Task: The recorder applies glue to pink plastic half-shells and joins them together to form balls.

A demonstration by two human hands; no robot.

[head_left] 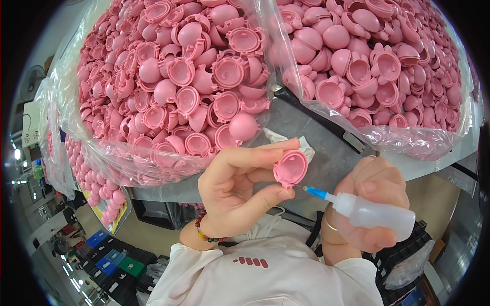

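Note:
Between the thumb and fingers of my left hand (232,186) is a pink plastic half-shell (292,167), its hollow side facing up. My right hand (375,196) is wrapped round a translucent squeeze bottle (385,218) with a blue needle tip (315,192). The thin needle points left, right at the small hinge tab on the shell's lower edge. Whether it touches the tab I cannot tell. A crumpled white tissue (306,148) lies on the grey table (301,125) just behind the shell.
Clear plastic bags heaped with pink half-shells (186,102) and rounded pink pieces (352,76) fill the far table. A black-handled tool (321,120) lies between them. Pink balls (104,191) sit in a tray at left. Black, blue and green bins (115,260) stand lower left.

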